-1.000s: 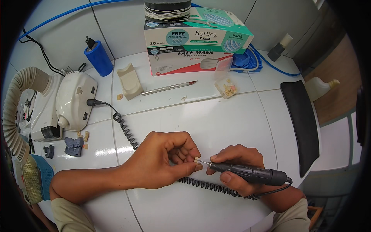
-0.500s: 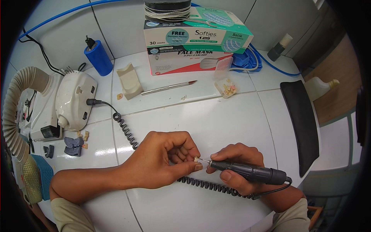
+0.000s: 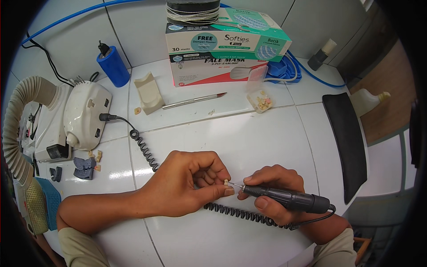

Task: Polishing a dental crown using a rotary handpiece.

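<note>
My left hand [image 3: 187, 184] pinches a tiny cream-coloured piece, which looks like a dental crown [image 3: 226, 182], between thumb and fingertips. Much of the crown is hidden by the fingers. In my right hand [image 3: 276, 178] lies a black rotary handpiece [image 3: 293, 200], held like a pen and pointing left. Its thin metal bur [image 3: 234, 184] reaches the crown; whether it touches cannot be made out. A coiled black cord [image 3: 240, 212] runs from the handpiece beneath my left hand towards a white control unit [image 3: 85, 113] on the left.
Grey dental model pieces [image 3: 84, 168] lie beside a ribbed hose [image 3: 15, 129]. Farther back are a cream block [image 3: 149, 94], a craft knife [image 3: 191, 101] and a small clear box of tooth pieces [image 3: 260, 101]. Mask boxes [image 3: 213, 73] stand behind; a black pad [image 3: 344, 147] lies right.
Almost nothing differs. The crown appears very slightly turned in my left fingertips, and the handpiece has shifted a touch to the right.
</note>
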{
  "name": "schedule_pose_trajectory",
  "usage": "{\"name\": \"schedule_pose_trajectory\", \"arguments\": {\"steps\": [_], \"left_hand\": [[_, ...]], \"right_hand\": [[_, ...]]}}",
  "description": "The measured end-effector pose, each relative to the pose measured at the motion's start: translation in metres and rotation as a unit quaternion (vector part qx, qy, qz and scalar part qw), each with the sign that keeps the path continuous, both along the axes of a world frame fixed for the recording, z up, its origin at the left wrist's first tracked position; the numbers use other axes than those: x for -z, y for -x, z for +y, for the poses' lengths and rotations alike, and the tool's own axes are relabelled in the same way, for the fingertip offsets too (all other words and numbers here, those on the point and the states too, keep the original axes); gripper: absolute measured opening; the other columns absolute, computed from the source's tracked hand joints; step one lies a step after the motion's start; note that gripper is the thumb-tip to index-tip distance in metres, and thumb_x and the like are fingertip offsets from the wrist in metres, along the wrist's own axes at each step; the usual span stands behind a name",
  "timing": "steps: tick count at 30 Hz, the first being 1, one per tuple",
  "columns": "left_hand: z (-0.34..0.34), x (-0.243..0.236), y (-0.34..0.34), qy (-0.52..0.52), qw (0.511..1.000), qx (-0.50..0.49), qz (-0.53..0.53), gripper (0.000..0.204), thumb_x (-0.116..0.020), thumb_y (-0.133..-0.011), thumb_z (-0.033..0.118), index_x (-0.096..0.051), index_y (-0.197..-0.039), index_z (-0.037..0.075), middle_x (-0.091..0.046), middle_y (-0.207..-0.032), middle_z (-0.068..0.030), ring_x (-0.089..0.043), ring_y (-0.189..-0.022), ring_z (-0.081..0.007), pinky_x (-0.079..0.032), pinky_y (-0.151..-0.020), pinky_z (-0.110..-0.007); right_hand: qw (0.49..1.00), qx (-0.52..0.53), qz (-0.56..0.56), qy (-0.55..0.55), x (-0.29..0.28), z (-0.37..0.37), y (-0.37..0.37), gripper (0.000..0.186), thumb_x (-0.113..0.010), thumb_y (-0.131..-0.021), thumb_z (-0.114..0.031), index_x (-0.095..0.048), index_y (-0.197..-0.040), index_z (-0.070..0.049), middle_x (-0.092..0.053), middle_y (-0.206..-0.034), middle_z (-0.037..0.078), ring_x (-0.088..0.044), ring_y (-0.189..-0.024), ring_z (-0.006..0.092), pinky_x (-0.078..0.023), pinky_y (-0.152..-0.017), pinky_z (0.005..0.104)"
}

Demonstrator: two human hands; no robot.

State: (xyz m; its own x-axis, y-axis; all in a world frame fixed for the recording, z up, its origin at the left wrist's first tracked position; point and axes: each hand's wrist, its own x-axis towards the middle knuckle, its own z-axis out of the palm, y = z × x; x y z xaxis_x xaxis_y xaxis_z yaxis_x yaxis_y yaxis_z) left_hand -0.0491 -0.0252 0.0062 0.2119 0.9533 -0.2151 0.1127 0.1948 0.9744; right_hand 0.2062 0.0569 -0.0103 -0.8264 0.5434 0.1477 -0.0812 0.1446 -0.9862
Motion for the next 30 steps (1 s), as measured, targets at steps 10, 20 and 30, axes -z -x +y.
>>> {"name": "schedule_pose_trajectory", "arguments": {"steps": [10,20,30], "left_hand": [[-0.0009,-0.001,-0.002,-0.031,0.999,0.001,0.022,0.015,-0.081,-0.095,0.006,-0.07,-0.1,-0.003,-0.078,-0.09,-0.0075,-0.075,-0.083,-0.0094,-0.061,-0.074,-0.023],[-0.0008,-0.001,-0.0022,-0.041,0.999,-0.005,0.034,0.016,-0.08,-0.096,0.011,-0.072,-0.098,-0.003,-0.079,-0.087,-0.0093,-0.074,-0.077,-0.0096,-0.061,-0.07,-0.025],[-0.0016,0.0027,-0.0028,-0.037,0.999,-0.009,0.025,0.016,-0.08,-0.096,0.011,-0.072,-0.096,-0.003,-0.079,-0.087,-0.0088,-0.074,-0.076,-0.0087,-0.061,-0.07,-0.024]], "right_hand": [[1.0,0.003,0.024,-0.006,0.0035,0.0008,0.0005,0.033,-0.069,-0.096,-0.009,-0.064,-0.127,0.003,-0.077,-0.101,0.017,-0.078,-0.093,0.0212,-0.062,-0.083,0.0333],[1.0,0.005,0.013,-0.016,0.0021,0.001,0.0008,0.033,-0.069,-0.095,-0.009,-0.064,-0.125,0.003,-0.078,-0.096,0.017,-0.078,-0.089,0.0208,-0.062,-0.08,0.0328],[1.0,0.003,0.008,-0.006,0.0016,0.0007,-0.0002,0.032,-0.069,-0.095,-0.009,-0.065,-0.124,0.003,-0.078,-0.097,0.017,-0.078,-0.09,0.0205,-0.062,-0.082,0.0329]]}}
